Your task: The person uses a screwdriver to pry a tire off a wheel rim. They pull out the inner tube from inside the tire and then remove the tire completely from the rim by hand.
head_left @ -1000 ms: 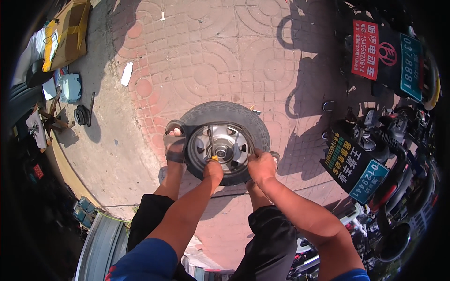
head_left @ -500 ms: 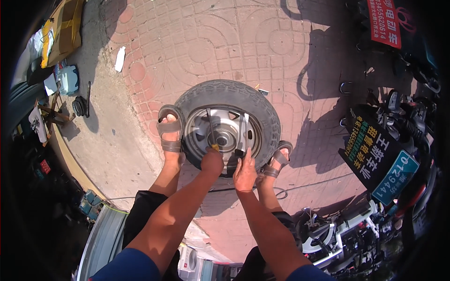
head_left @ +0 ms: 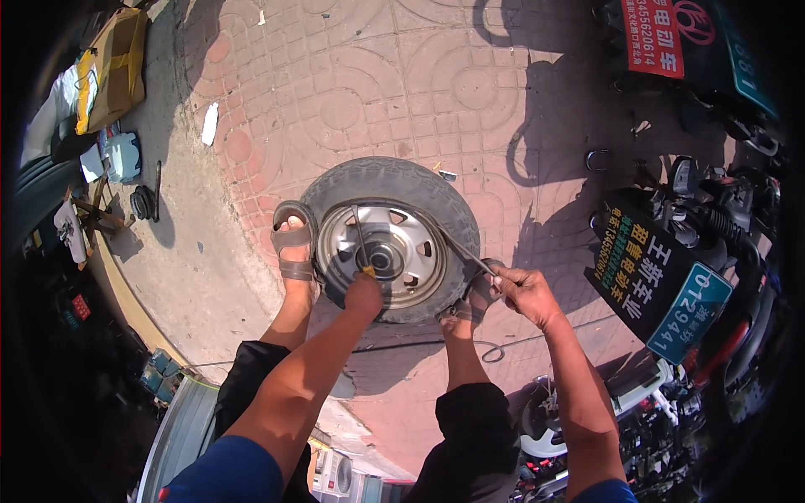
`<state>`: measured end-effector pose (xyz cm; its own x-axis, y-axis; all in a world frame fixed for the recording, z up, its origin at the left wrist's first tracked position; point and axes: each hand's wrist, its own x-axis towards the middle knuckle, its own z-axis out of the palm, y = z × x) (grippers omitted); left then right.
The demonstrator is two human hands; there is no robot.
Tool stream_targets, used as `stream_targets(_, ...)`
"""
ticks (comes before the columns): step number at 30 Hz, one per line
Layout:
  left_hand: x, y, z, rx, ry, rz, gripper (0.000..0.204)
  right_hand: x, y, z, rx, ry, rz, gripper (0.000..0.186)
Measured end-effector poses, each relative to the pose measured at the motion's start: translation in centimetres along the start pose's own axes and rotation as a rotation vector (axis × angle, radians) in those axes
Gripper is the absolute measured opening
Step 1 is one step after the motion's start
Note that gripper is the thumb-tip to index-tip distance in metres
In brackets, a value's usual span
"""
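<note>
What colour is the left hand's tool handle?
Yellow where the handle shows, in the head view.

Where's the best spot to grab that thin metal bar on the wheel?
Probably its outer end, from the right: the metal bar slants across the tyre, its inner end near the wheel rim, leaving the outer end, held by the right hand, easiest to reach.

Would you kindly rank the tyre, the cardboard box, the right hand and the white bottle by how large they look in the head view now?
Largest to smallest:
1. Tyre
2. Cardboard box
3. Right hand
4. White bottle

This is apparent size only.
</note>
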<state>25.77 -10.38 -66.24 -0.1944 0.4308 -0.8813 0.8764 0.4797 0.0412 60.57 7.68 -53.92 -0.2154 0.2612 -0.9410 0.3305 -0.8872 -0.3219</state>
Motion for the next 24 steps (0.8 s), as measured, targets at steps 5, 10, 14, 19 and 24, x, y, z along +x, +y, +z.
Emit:
stream_targets(5, -0.3, 0.6, -0.4, -0.073, 0.096, 0.060, 0.073, 3.1, -7.1, -4.2, -0.226, -0.153, 0.097, 0.031)
stream_targets(10, -0.2, -0.4, -0.7, -0.020, 0.071, 0.036, 0.076, 5.9, -15.1, -1.6, -0.468, -0.166, 0.181, 0.036)
stream_targets(14, -0.2, 0.3, -0.8, -0.017, 0.036, 0.069, 0.072, 5.8, -14.8, -1.7, -0.406, -0.122, 0.267, 0.030)
stream_targets(19, -0.2, 0.2, -0.5, 0.084, 0.088, 0.069, 0.069, -0.2, -5.5, 14.7, -0.533, 0.301, 0.060, 0.041)
stream_targets(24, -0.8, 1.4, -3.2, -0.012, -0.058, -0.044, 0.053, 0.0, -1.9, 27.2, 0.090, 0.596, 0.084, 0.047)
